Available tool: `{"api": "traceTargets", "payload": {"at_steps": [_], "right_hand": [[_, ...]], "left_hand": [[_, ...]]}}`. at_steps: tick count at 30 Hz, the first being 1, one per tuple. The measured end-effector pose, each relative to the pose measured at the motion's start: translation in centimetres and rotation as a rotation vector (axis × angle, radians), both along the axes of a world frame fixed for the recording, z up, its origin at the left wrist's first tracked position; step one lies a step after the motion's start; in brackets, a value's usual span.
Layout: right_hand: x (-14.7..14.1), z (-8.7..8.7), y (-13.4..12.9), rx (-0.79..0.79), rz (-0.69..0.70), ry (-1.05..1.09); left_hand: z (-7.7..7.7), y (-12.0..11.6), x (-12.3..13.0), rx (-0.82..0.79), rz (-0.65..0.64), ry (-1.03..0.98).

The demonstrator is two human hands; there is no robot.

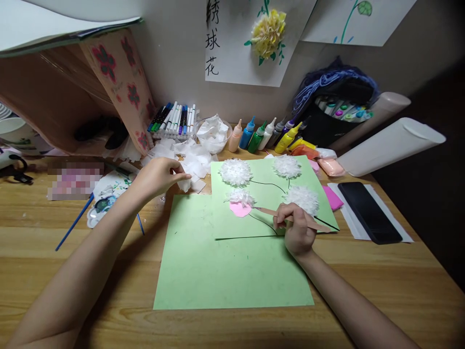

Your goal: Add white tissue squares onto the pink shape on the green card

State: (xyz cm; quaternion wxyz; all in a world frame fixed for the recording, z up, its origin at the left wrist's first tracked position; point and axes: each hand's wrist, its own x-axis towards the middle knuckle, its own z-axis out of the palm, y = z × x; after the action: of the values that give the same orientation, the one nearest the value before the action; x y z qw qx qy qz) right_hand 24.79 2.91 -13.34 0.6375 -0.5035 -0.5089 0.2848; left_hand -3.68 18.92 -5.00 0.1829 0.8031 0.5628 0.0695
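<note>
A: Working where?

B: At a wood table (119, 300), agst a grey wall (174, 48) w/ flower pics (232, 53) up on it. Along the back: pens (178, 118), a bowl of white paper (214, 135), paint bottles (259, 137). Off to the R, a black phone (369, 212).

A: And in the R hand (300, 230)?

B: A tan stick (267, 211), over the top green sheet (267, 198). Tip pointing L, just by a pink patch (240, 210) at the near edge of a white puffy flower (241, 196). Long from L to R, on a bit of a slant, w/ back end closer in.

A: Held how?

B: Pinched btwn thumb + fingers, no big gap.

A: And the L hand (158, 177)?

B: By white paper scraps (198, 159), thumb + finger close together. Can't tell if holding any.
</note>
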Motion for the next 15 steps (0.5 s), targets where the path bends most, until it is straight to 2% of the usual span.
{"api": "traceTargets", "payload": {"at_steps": [2, 7, 8, 13, 15], "right_hand": [[0.0, 0.0, 0.0, -0.005, 0.001, -0.006], [0.0, -0.1, -0.1, -0.004, -0.003, -0.014], [0.0, 0.0, -0.1, -0.005, -0.002, -0.013], [0.0, -0.1, -0.2, -0.01, 0.011, -0.009], [0.0, -0.2, -0.2, -0.003, 0.019, -0.005]], "left_hand": [[0.3, 0.1, -0.2, -0.025, -0.028, -0.053], [0.6, 0.2, -0.2, -0.264, -0.276, -0.314], [0.3, 0.2, -0.1, -0.249, -0.274, -0.303], [-1.4, 0.4, 0.3, 0.026, -0.148, -0.033], [-1.5, 0.4, 0.4, 0.045, -0.157, -0.085]]}}
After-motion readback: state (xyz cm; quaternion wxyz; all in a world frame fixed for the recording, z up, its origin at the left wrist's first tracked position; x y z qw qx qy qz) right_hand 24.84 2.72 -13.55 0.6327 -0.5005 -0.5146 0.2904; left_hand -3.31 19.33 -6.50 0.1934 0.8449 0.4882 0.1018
